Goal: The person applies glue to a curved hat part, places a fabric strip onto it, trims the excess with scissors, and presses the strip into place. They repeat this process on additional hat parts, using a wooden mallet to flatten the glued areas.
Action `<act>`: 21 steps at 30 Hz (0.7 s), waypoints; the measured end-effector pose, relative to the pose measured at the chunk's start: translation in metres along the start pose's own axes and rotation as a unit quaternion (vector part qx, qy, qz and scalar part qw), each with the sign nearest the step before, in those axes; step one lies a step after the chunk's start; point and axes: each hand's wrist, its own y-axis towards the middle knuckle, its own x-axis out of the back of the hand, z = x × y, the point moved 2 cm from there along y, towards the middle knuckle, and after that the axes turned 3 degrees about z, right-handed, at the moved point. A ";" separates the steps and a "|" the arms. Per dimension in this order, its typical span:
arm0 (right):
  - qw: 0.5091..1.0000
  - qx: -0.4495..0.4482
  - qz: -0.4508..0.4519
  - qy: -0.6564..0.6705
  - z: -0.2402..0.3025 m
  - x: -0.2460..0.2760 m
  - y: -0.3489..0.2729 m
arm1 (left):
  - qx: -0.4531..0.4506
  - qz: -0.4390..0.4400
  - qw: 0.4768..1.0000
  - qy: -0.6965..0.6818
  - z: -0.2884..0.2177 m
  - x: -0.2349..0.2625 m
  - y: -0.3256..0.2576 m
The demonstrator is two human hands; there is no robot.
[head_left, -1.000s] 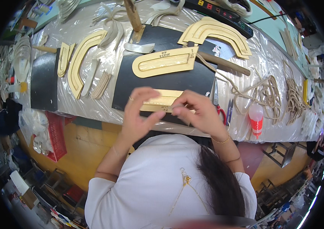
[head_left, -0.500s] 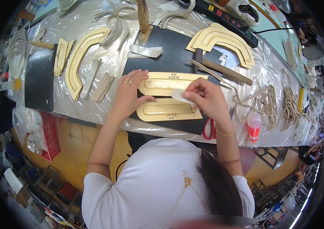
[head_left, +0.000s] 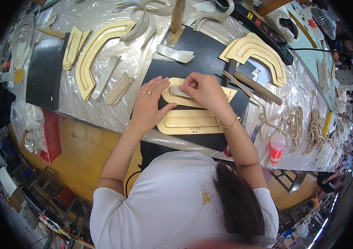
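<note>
My right hand [head_left: 206, 92] pinches a whitish strip with a rounded end [head_left: 180, 91] between thumb and fingers. The strip's rounded end lies over the long groove of the upper cream-yellow template [head_left: 175, 101]. Fingers spread, my left hand [head_left: 150, 103] rests at that template's rounded left end, its thumb pointing toward the gap below. Just nearer me lies a second cream template [head_left: 191, 121], with a similar groove and handwritten marks. Both templates sit on a black board [head_left: 170, 69]. My right hand and forearm cover part of the upper template.
Beyond the templates lie a folded white strip [head_left: 174, 53] and a wooden-handled hammer [head_left: 257, 87]. To the right are cord coils [head_left: 288, 118] and a red-and-clear bottle [head_left: 277, 148]. Curved templates [head_left: 254, 52], [head_left: 87, 62] flank the board. A power strip [head_left: 263, 29] stands at the back.
My right hand has moved left and away from me, bringing the strip's rounded end over the upper template's groove. My left hand still rests at the template's end. The whole view has shifted slightly.
</note>
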 end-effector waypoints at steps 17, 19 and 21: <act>0.999 0.004 -0.001 -0.048 0.000 -0.004 0.002 | -0.059 0.020 0.994 0.092 -0.001 -0.003 -0.003; 0.998 0.033 -0.007 -0.047 0.001 0.002 -0.005 | -0.067 0.028 0.992 0.105 -0.001 -0.003 -0.003; 0.998 0.016 -0.042 -0.039 -0.002 0.013 -0.021 | -0.070 0.035 0.991 0.107 0.000 -0.003 -0.003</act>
